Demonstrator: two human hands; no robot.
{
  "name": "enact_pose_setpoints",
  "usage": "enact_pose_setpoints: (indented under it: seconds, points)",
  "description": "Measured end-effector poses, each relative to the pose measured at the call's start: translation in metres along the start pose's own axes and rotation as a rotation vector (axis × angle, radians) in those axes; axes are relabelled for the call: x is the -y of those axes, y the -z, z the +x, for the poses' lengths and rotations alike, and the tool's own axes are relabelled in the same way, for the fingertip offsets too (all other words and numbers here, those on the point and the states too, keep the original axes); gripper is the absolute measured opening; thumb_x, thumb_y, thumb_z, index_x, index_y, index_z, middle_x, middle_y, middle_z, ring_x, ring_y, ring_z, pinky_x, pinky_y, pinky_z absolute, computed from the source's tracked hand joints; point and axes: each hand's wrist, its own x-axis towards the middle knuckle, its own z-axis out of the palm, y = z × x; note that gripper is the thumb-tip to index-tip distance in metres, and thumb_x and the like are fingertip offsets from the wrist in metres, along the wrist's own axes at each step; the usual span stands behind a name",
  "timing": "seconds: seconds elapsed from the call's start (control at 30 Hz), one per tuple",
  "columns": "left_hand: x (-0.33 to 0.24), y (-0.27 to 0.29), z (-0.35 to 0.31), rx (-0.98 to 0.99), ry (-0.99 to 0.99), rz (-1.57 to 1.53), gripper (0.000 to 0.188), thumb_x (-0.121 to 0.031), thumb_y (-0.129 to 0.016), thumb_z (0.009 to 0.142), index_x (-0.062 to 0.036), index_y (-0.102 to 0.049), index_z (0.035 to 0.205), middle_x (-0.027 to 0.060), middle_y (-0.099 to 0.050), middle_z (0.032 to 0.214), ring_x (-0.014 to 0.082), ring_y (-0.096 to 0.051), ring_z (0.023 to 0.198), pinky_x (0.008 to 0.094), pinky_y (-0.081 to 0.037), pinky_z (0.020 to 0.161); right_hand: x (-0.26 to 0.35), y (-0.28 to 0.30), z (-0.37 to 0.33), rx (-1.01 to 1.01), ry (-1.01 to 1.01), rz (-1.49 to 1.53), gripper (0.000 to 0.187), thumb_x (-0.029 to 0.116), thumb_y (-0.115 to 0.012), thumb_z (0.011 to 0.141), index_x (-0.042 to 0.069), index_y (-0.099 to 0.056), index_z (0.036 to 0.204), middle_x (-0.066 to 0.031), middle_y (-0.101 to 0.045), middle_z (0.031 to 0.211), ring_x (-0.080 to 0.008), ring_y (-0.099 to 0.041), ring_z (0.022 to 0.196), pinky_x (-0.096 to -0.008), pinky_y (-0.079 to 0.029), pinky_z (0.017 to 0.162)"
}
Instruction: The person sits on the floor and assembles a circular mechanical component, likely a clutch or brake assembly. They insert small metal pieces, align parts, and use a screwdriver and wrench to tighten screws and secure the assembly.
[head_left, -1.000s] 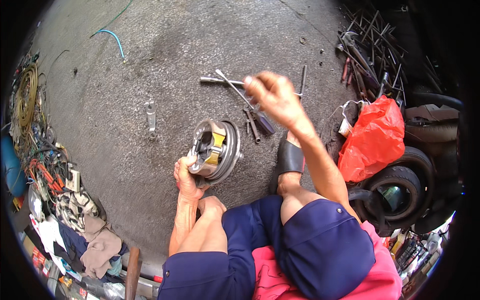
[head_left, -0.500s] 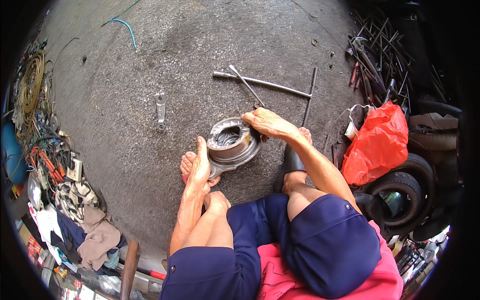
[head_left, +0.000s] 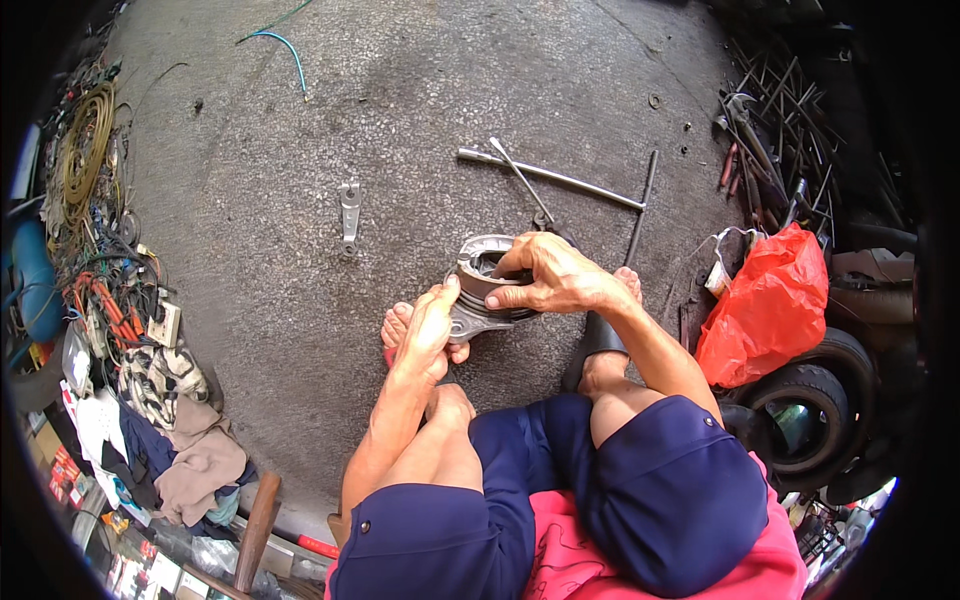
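Observation:
Between my knees, a little above the floor, is a grey metal brake plate point(head_left: 477, 326) carrying a ring of curved brake shoes point(head_left: 470, 270). My left hand point(head_left: 428, 328) grips the plate's near left side, thumb up along the shoes. Over the right part of the ring lies my right hand point(head_left: 558, 278). Its fingers reach into the central opening and its thumb presses the outer side, so a shoe is pinched between them. That hand hides the right half of the ring and most of the inside.
On the floor beyond lie a T-handle wrench point(head_left: 560, 180), a thin metal tool point(head_left: 520, 178) crossing it, and a small metal arm point(head_left: 349, 218). Piled tools point(head_left: 750, 140), a red plastic bag point(head_left: 768, 305) and tyres point(head_left: 800, 415) line the right. Cables point(head_left: 90, 150) and cloths point(head_left: 200, 455) crowd the left.
My right hand has gone from the plate's far right edge onto the ring, fingers now inside the opening. My left hand keeps its hold. The whole view has shifted slightly.

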Motion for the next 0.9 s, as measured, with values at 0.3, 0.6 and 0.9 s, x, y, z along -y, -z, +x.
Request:
enact_pose_setpoints:
  seconds: [0.3,0.6,0.9]
  points:
    - [-0.016,0.002,-0.003,0.056,-0.148,-0.003,0.021,-0.028,-0.061,0.099,-0.0071,-0.059,0.095,0.0021,-0.060,0.071,0.0091,-0.050,0.045,0.0263,-0.043,0.036,0.011,0.002,-0.007,-0.181,-0.094,0.217,0.039,0.035,-0.076,0.083,-0.002,-0.073,0.095,-0.0180,-0.068,0.074,-0.0307,-0.064,0.066,-0.0412,-0.048,0.065]
    - [-0.019,0.035,0.012,-0.452,-0.629,0.845,0.029,-0.021,-0.065,0.094,0.0008,-0.067,0.112,0.0139,-0.070,0.091,0.0216,-0.067,0.080,0.0363,-0.053,0.072,-0.009,-0.037,0.031,-0.314,0.444,-0.561,0.022,0.011,-0.073,0.066,0.003,-0.064,0.085,-0.0074,-0.057,0.076,-0.0265,-0.059,0.084,-0.0468,-0.040,0.105]
    - [-0.063,0.086,0.060,-0.869,-0.994,1.143,0.043,-0.015,-0.078,0.079,0.0040,-0.062,0.115,0.0190,-0.063,0.102,0.0316,-0.065,0.087,0.0429,-0.052,0.079,0.010,-0.016,0.009,-0.533,0.265,-0.119,0.009,0.005,-0.072,0.083,0.000,-0.070,0.090,-0.0123,-0.070,0.090,-0.0283,-0.067,0.086,-0.0381,-0.055,0.075]
